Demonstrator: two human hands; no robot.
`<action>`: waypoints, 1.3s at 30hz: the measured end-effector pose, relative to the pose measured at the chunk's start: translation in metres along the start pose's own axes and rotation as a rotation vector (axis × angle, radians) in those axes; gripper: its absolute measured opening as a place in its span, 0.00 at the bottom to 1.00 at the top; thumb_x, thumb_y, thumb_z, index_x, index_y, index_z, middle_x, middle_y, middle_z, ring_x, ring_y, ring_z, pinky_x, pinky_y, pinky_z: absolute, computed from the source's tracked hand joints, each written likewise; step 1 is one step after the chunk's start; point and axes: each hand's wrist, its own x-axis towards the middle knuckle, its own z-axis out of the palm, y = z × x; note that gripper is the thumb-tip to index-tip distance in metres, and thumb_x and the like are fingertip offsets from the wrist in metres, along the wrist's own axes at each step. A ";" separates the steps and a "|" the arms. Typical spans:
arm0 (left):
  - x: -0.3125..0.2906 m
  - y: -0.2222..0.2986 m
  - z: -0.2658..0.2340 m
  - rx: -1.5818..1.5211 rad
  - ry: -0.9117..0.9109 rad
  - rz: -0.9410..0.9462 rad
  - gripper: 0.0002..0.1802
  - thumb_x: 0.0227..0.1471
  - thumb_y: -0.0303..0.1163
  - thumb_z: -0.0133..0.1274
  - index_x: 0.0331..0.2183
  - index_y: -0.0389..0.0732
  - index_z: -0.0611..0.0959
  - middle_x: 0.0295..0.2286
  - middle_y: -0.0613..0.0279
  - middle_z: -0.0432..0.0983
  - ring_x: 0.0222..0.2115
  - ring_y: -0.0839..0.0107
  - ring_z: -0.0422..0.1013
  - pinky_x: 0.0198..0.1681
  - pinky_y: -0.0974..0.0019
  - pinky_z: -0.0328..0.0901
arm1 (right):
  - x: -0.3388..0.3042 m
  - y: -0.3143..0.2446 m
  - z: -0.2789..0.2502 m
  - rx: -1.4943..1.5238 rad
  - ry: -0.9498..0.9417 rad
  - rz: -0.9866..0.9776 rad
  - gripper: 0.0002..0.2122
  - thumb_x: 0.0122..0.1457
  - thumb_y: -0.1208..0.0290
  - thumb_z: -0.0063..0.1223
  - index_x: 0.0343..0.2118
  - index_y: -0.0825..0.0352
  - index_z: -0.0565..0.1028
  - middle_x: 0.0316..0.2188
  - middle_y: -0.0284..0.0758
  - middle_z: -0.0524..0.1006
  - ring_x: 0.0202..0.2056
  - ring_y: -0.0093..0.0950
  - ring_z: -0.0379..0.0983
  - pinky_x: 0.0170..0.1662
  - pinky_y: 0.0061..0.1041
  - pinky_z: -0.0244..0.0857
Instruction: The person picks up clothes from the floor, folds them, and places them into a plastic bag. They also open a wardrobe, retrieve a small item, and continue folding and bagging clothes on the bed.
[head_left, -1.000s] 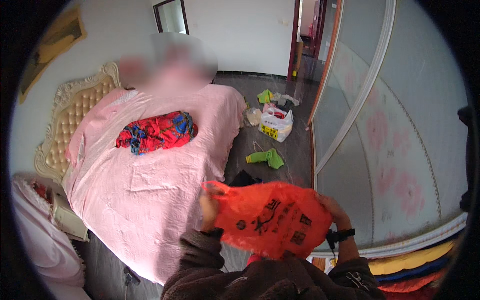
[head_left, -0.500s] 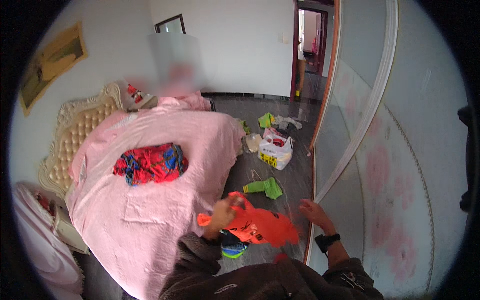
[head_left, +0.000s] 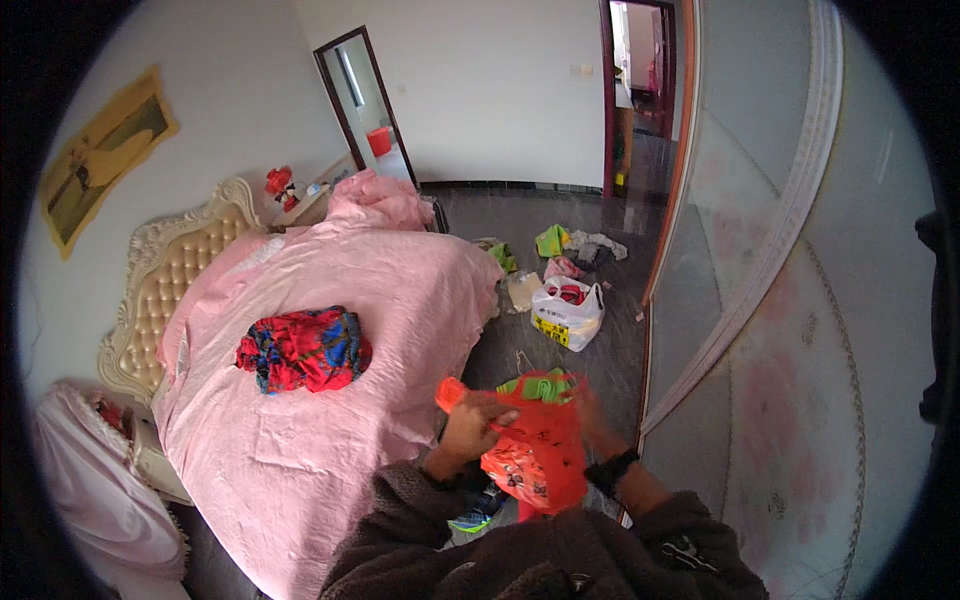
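Observation:
My left hand [head_left: 476,428] is closed on the upper left of an orange-red plastic bag [head_left: 535,450] with dark print. The bag hangs in front of my body. My right hand [head_left: 600,430], smeared by motion, is at the bag's right edge; its fingers cannot be made out. Partly hidden behind the bag's top, a green garment [head_left: 541,386] lies on the floor. Below my left wrist, a blue and lime-green shoe [head_left: 476,515] shows in part.
A pink-covered bed [head_left: 290,450] fills the left, with a folded red and blue patterned cloth [head_left: 305,348] on it. Ahead, a white plastic bag [head_left: 568,318] stands among scattered clothes [head_left: 595,246] on the dark floor. Sliding glass doors [head_left: 770,420] stand close on the right.
My right hand has come in from the right to the orange-red bag. The bag now hangs more upright and covers part of the green garment. The view has shifted slightly.

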 end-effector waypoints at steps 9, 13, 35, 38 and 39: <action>-0.010 -0.132 -0.046 0.408 0.188 -0.177 0.18 0.43 0.37 0.58 0.41 0.48 0.84 0.38 0.57 0.73 0.38 0.59 0.67 0.46 0.55 0.56 | 0.166 0.002 -0.159 0.649 0.466 0.112 0.14 0.68 0.65 0.38 0.47 0.70 0.70 0.44 0.39 0.76 0.46 0.33 0.73 0.47 0.35 0.70; 0.026 -0.149 0.010 0.108 0.341 -0.220 0.29 0.42 0.33 0.59 0.51 0.48 0.77 0.47 0.51 0.67 0.46 0.55 0.63 0.50 0.51 0.56 | 0.219 -0.029 -0.124 0.808 0.188 0.025 0.14 0.68 0.63 0.37 0.41 0.68 0.72 0.41 0.36 0.76 0.41 0.36 0.74 0.45 0.38 0.70; 0.198 -0.244 0.175 -0.621 1.157 -0.677 0.11 0.50 0.22 0.48 0.36 0.29 0.79 0.30 0.63 0.81 0.32 0.77 0.73 0.36 0.67 0.68 | 0.400 -0.009 -0.035 0.563 -0.234 0.409 0.18 0.65 0.58 0.42 0.54 0.62 0.67 0.50 0.37 0.73 0.46 0.32 0.72 0.50 0.36 0.65; 0.219 -0.233 0.166 -0.385 1.107 -0.801 0.10 0.49 0.21 0.48 0.36 0.32 0.78 0.29 0.55 0.78 0.31 0.70 0.74 0.36 0.64 0.68 | 0.422 -0.014 -0.049 0.286 -0.175 0.405 0.18 0.63 0.60 0.46 0.54 0.59 0.66 0.45 0.34 0.74 0.40 0.28 0.72 0.43 0.30 0.67; 0.229 -0.230 0.163 -0.316 1.102 -0.802 0.09 0.48 0.21 0.48 0.35 0.32 0.77 0.27 0.53 0.76 0.30 0.67 0.74 0.35 0.63 0.67 | 0.429 -0.020 -0.050 0.212 -0.113 0.414 0.18 0.63 0.61 0.47 0.54 0.58 0.66 0.44 0.34 0.73 0.38 0.27 0.72 0.41 0.29 0.67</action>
